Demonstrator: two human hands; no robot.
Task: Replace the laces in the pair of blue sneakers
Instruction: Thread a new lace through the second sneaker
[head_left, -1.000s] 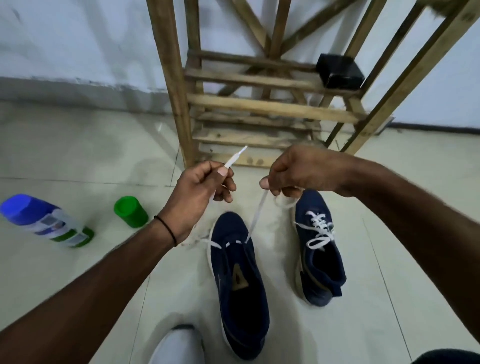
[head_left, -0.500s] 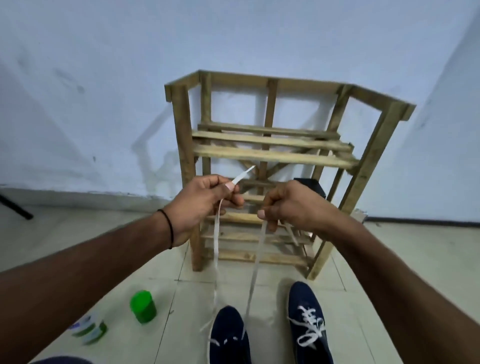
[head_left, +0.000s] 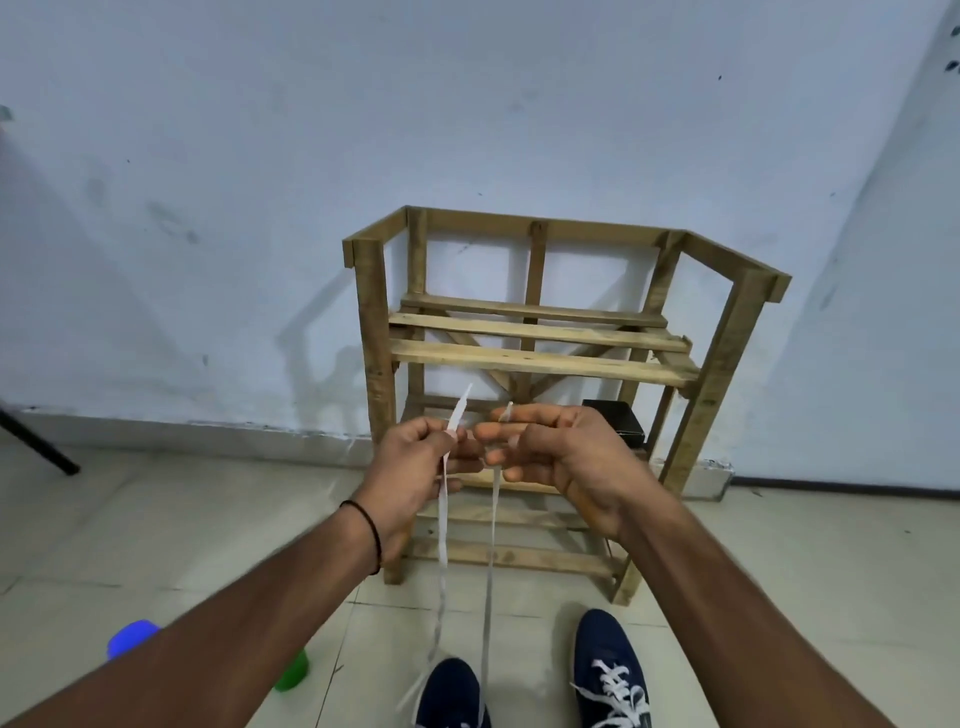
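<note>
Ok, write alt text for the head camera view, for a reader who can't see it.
The left hand and right hand each pinch one end of a white lace that runs up from a blue sneaker on the tiled floor. A second blue sneaker, already laced, sits beside it, in front of a wooden rack against a white wall.

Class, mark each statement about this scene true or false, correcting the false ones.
1. The left hand and right hand each pinch an end of the flat white lace. True.
2. The dark blue sneaker on the right has no lace. False: white lace crisscrosses it.
3. The slatted wooden rack stands by the wall. True.
4. The small black box sits on the rack's top. False: it sits on a lower shelf.
5. The thin black band circles the right wrist. False: the left wrist.
</note>
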